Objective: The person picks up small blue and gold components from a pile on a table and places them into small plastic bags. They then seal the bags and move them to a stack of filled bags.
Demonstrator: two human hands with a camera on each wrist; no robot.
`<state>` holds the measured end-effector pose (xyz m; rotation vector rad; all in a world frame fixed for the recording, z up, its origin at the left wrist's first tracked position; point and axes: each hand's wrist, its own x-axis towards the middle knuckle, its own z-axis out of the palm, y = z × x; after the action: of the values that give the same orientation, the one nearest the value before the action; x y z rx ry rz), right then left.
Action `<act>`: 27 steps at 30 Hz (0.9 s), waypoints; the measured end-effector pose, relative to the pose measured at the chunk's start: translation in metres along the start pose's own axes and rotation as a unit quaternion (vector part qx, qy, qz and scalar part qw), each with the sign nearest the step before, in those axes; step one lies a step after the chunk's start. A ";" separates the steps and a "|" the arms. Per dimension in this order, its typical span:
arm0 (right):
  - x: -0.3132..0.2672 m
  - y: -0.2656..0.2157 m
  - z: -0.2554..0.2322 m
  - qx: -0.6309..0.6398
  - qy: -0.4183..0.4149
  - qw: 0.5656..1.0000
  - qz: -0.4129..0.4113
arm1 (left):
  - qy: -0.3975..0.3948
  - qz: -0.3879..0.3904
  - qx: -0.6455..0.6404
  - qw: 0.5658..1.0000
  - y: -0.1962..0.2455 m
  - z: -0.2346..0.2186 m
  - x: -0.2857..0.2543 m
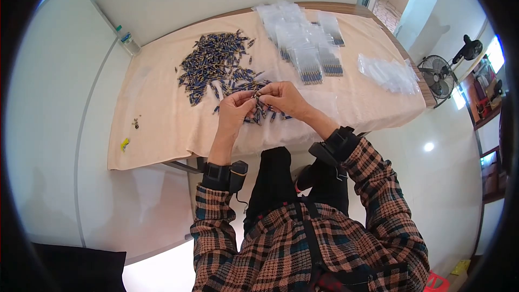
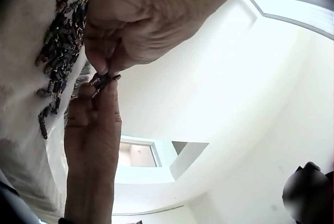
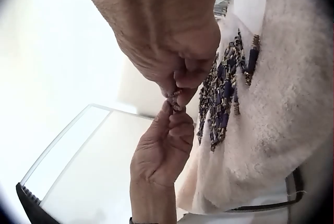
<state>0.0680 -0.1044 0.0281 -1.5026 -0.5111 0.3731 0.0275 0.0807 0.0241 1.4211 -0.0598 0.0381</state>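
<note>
Over the front of the table, my left hand (image 1: 233, 112) and right hand (image 1: 286, 100) meet at the fingertips. Both pinch small dark pieces with ringed, brass-coloured ends (image 2: 117, 77), largely covered by the fingers; how many there are I cannot tell. In the right wrist view, a ringed end (image 3: 177, 93) shows between the fingertips. Similar slim dark blue and brass pieces (image 1: 255, 114) lie loose just beneath the hands. Behind them spreads a large heap of the same pieces (image 1: 213, 57).
Clear plastic bags (image 1: 292, 32) holding rows of these pieces overlap at the back right. Flat plastic bags (image 1: 388, 73) lie further right. A bottle (image 1: 128, 42) stands at the left back corner, and a yellow scrap (image 1: 125, 144) lies near the left edge of the cream cloth (image 1: 157, 124).
</note>
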 end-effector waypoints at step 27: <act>-0.036 -0.011 0.011 0.063 0.143 0.987 -0.028 | -0.033 -0.002 -0.154 0.988 0.005 0.001 -0.036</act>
<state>0.0307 -0.1150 0.0359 -1.3884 -0.2962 0.1388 -0.0087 0.0803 0.0269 1.1135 -0.1132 -0.0205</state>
